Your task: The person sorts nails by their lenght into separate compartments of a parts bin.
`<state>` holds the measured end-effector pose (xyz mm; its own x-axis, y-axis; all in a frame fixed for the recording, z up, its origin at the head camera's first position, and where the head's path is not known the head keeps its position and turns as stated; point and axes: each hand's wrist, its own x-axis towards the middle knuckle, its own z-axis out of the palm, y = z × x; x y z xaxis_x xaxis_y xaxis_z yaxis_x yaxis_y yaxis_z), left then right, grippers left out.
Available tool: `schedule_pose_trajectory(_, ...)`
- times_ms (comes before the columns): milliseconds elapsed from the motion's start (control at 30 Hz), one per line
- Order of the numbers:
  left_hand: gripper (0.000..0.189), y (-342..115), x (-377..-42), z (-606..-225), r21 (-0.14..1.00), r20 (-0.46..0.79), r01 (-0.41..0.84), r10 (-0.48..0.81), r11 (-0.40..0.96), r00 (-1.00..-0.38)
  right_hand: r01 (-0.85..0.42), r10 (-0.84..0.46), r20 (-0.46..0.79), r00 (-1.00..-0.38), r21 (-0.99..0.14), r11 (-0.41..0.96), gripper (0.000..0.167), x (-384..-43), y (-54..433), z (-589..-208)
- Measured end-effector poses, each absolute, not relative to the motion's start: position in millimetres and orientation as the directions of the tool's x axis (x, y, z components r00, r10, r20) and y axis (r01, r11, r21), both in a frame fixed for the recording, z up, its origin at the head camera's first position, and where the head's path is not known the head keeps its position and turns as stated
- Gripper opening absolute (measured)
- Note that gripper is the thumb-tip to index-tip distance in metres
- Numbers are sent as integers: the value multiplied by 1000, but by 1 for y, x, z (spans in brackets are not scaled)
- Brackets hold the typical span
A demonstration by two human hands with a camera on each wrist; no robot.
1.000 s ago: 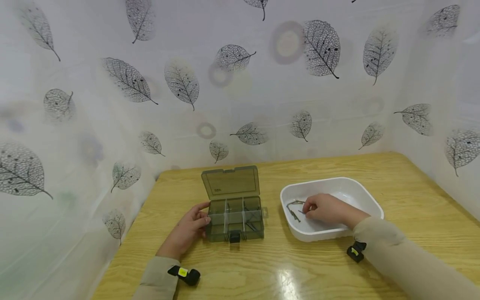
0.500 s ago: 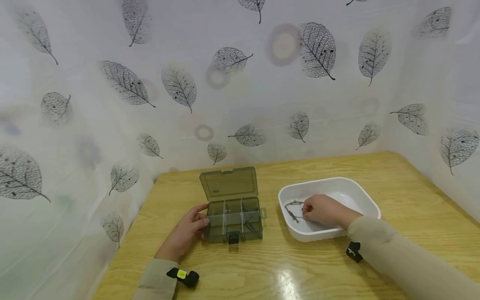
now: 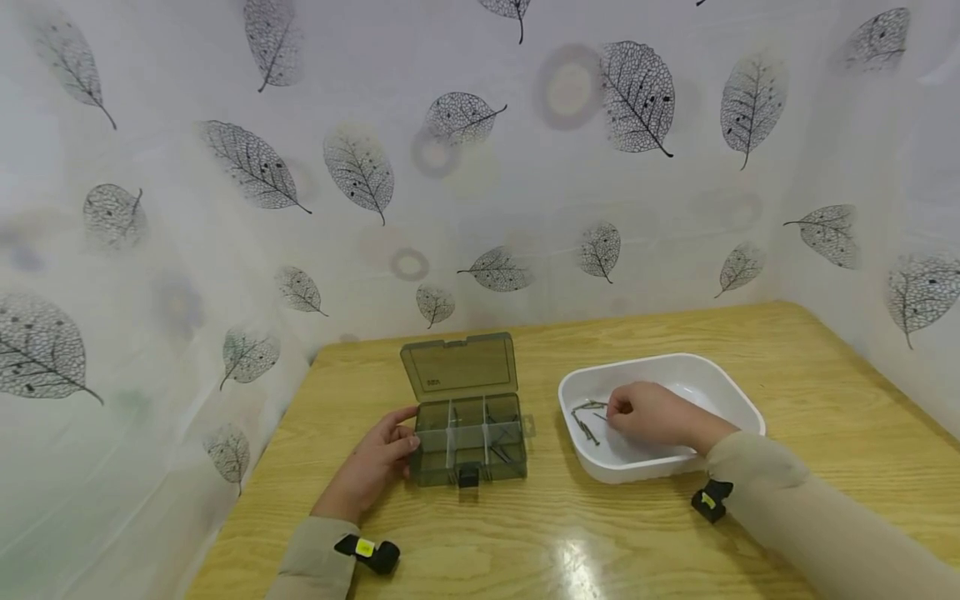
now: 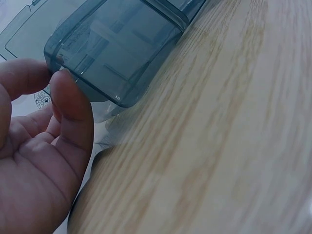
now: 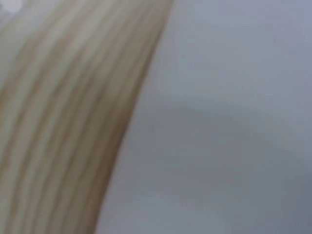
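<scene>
A smoky translucent compartment box point(image 3: 471, 437) stands with its lid point(image 3: 461, 367) raised. My left hand point(image 3: 372, 462) holds its left side; in the left wrist view thumb and forefinger pinch the box point(image 4: 114, 53) at a corner. Dark screws point(image 3: 501, 452) lie in its right-hand compartments. My right hand point(image 3: 654, 414) reaches down into a white tray point(image 3: 720, 400), fingers bent together. A thin dark screw point(image 3: 601, 416) sticks out from its fingertips, partly hidden by them. Beside it, several brass-coloured screws point(image 3: 583, 426) lie at the tray's left end.
The wooden table point(image 3: 480, 533) carries both box and tray, with a gap between them. A pale leaf-patterned curtain point(image 3: 517, 192) hangs behind the table and along its sides. In the right wrist view the white tray wall point(image 5: 209, 146) is blurred and fills most of the picture.
My right hand shifts slightly among the screws in the tray, and the dark screw at its fingertips has changed angle. The left hand and the box stay where they were.
</scene>
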<state>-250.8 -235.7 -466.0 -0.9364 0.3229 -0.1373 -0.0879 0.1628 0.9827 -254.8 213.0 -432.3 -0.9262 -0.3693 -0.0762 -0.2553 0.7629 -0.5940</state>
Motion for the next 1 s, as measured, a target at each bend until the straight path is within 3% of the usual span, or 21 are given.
schedule_pose_trajectory(100,59,-236,-251,-467,984,-133,-85,321,159,-938,-247,-369,-58,-928,-644,724,4,-254,213,-427)
schedule_pose_trajectory(333,58,-235,-251,-467,984,-132,-85,325,155,-937,-270,-401,-8,-916,-726,632,22,-249,205,-413)
schedule_pose_trajectory(633,59,-236,-251,-468,985,-128,-82,321,152,-938,-378,-461,85,-883,-712,592,24,-245,178,-406)
schedule_pose_trajectory(1000,58,-235,-251,-468,984,-130,-83,317,158,-940,-408,-496,111,-861,-733,544,23,-239,132,-402)
